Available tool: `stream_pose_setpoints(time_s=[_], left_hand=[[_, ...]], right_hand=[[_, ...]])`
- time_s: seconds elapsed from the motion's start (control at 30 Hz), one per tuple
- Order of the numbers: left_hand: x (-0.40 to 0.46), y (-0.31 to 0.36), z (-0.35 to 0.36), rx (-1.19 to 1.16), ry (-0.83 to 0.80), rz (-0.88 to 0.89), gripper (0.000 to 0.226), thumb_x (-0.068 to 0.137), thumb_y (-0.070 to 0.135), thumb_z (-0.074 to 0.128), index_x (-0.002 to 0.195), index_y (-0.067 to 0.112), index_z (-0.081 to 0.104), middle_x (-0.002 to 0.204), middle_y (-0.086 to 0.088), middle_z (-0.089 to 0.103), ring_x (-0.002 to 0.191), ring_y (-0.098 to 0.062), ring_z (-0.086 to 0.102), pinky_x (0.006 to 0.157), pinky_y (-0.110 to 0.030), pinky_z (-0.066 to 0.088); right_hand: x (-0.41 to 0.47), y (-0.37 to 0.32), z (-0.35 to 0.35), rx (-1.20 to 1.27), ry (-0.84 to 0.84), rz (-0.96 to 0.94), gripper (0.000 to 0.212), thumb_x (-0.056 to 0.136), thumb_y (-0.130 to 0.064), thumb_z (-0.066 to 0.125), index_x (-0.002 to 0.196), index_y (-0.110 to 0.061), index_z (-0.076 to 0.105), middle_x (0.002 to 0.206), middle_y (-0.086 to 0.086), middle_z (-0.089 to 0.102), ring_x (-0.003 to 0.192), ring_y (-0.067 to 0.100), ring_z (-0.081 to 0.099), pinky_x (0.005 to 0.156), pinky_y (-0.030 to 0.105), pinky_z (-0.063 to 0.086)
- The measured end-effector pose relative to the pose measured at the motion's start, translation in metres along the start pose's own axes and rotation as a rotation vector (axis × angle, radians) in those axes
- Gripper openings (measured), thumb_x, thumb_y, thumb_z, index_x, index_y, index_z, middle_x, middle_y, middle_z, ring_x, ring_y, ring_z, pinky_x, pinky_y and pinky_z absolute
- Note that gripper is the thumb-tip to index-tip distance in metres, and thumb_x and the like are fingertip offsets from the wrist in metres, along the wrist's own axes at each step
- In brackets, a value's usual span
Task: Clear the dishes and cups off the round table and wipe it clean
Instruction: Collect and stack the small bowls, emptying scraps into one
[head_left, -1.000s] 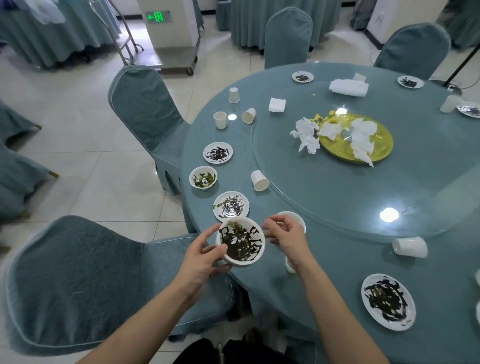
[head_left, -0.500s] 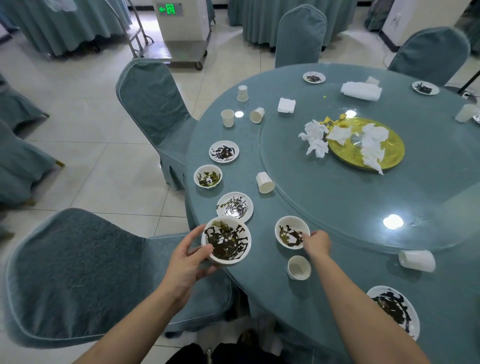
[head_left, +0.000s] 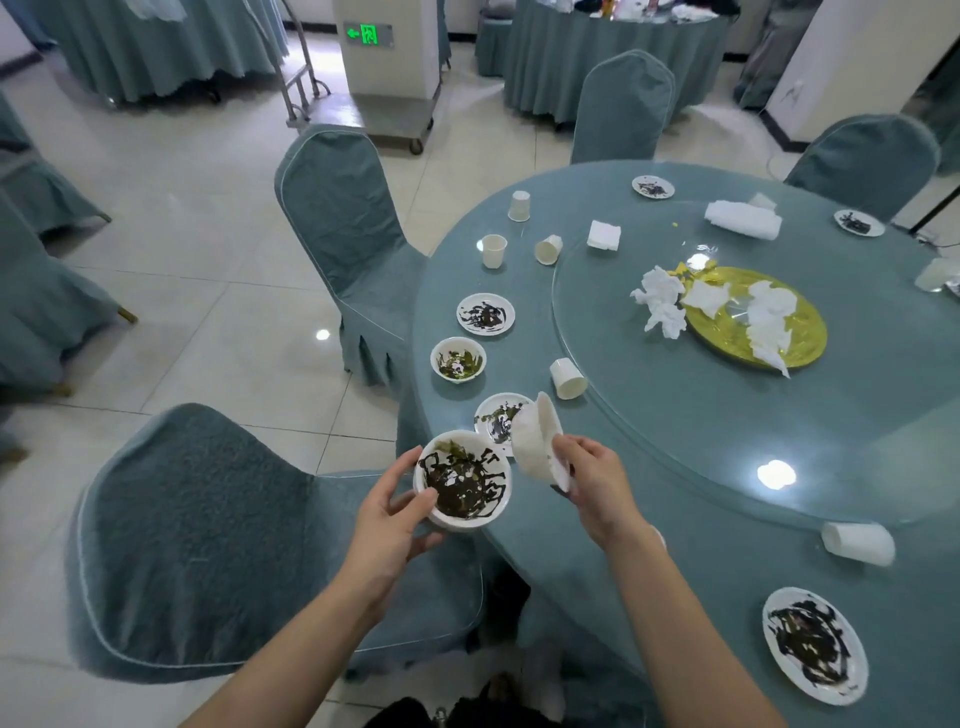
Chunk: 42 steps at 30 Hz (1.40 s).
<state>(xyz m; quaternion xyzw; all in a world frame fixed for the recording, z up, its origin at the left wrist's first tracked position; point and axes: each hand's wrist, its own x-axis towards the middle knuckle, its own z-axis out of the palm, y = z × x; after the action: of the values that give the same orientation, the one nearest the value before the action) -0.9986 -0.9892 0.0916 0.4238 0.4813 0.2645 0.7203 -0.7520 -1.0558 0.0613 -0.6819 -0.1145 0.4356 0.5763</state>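
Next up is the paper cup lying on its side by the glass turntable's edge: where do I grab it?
Grip the paper cup around its middle, coming from above. It lies tipped over, its mouth facing down-right toward the turntable, so the rounded side wall is the part exposed.

We count three bowls (head_left: 462, 480) – two of them held – five small plates (head_left: 485, 314), six paper cups (head_left: 568, 379), one yellow platter (head_left: 800, 332) and three chairs (head_left: 343, 218).
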Motion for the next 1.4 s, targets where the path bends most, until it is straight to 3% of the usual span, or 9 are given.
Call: stream_pose_setpoints(time_s=[0.07,0.13,0.33,0.43,0.53,0.77,1.03,1.2,1.4], left_hand=[[-0.006,0.006,-0.021,-0.005,-0.039,0.022,0.051,0.100,0.009,0.062,0.138,0.042,0.056,0.116,-0.005,0.076,0.111,-0.024,0.072,0.085,-0.046,0.062],[-0.014,0.013,-0.048,-0.022,-0.084,0.043,0.051,0.099,0.010,0.062,0.139,0.041,0.056,0.117,-0.006,0.075,0.111,-0.024,0.071,0.086,-0.047,0.062],[-0.045,0.030,-0.161,-0.040,-0.156,0.066,0.044,0.102,0.017,0.059,0.141,0.037,0.056,0.115,-0.009,0.075,0.111,-0.025,0.072,0.082,-0.040,0.062],[-0.063,0.038,-0.229,-0.055,-0.098,0.081,0.033,0.107,0.026,0.051,0.137,0.036,0.060,0.120,-0.003,0.074,0.111,-0.023,0.072,0.083,-0.041,0.062],[-0.084,0.045,-0.295,-0.076,-0.041,0.092,0.032,0.106,0.035,0.050,0.135,0.036,0.062,0.121,0.001,0.074,0.109,-0.020,0.072,0.087,-0.045,0.062],[-0.115,0.059,-0.420,-0.119,0.129,0.118,0.036,0.100,0.025,0.065,0.131,0.043,0.061,0.112,-0.002,0.076,0.106,-0.020,0.073,0.081,-0.042,0.064],[-0.107,0.080,-0.524,-0.217,0.262,0.104,0.041,0.101,0.019,0.063,0.137,0.038,0.059,0.109,-0.005,0.076,0.106,-0.025,0.073,0.085,-0.045,0.062],[-0.074,0.111,-0.591,-0.221,0.286,0.098,0.046,0.097,0.013,0.068,0.135,0.038,0.059,0.114,-0.011,0.075,0.108,-0.026,0.072,0.084,-0.040,0.062],[0.011,0.175,-0.663,-0.173,0.314,0.056,0.056,0.091,0.006,0.072,0.135,0.040,0.061,0.118,-0.014,0.073,0.109,-0.027,0.072,0.082,-0.038,0.061]], right_hand=[[-0.023,-0.002,0.031,0.074,-0.088,0.023,0.020,0.098,-0.021,0.064,0.105,-0.003,0.068,0.093,0.012,0.072,0.084,0.022,0.069,0.082,0.043,0.060],[-0.046,0.000,0.065,0.098,-0.165,0.039,0.018,0.099,-0.021,0.064,0.105,-0.005,0.065,0.097,0.015,0.072,0.086,0.028,0.070,0.081,0.050,0.060],[-0.113,0.019,0.185,0.011,-0.126,0.001,0.012,0.101,-0.022,0.062,0.096,-0.011,0.061,0.084,0.011,0.066,0.065,0.021,0.062,0.051,0.031,0.050],[-0.143,0.033,0.250,-0.019,-0.154,-0.045,0.006,0.099,-0.019,0.065,0.098,-0.013,0.064,0.089,0.011,0.069,0.074,0.023,0.067,0.054,0.032,0.055],[-0.169,0.051,0.316,-0.053,-0.200,-0.029,0.017,0.096,-0.017,0.069,0.110,-0.009,0.064,0.097,0.012,0.071,0.084,0.025,0.071,0.062,0.036,0.059],[-0.205,0.067,0.447,-0.142,-0.381,0.004,0.019,0.097,-0.019,0.068,0.112,-0.010,0.063,0.098,0.012,0.071,0.080,0.025,0.072,0.063,0.036,0.058],[-0.197,0.070,0.573,-0.276,-0.566,-0.013,0.022,0.095,-0.025,0.071,0.112,-0.012,0.066,0.101,0.010,0.075,0.085,0.025,0.074,0.071,0.031,0.057],[-0.166,0.077,0.663,-0.293,-0.619,-0.047,0.021,0.093,-0.027,0.073,0.108,-0.014,0.068,0.098,0.007,0.077,0.092,0.029,0.074,0.084,0.041,0.061],[-0.088,0.068,0.777,-0.275,-0.612,-0.067,0.012,0.088,-0.026,0.078,0.095,-0.020,0.071,0.092,0.008,0.076,0.084,0.026,0.071,0.081,0.046,0.056]])
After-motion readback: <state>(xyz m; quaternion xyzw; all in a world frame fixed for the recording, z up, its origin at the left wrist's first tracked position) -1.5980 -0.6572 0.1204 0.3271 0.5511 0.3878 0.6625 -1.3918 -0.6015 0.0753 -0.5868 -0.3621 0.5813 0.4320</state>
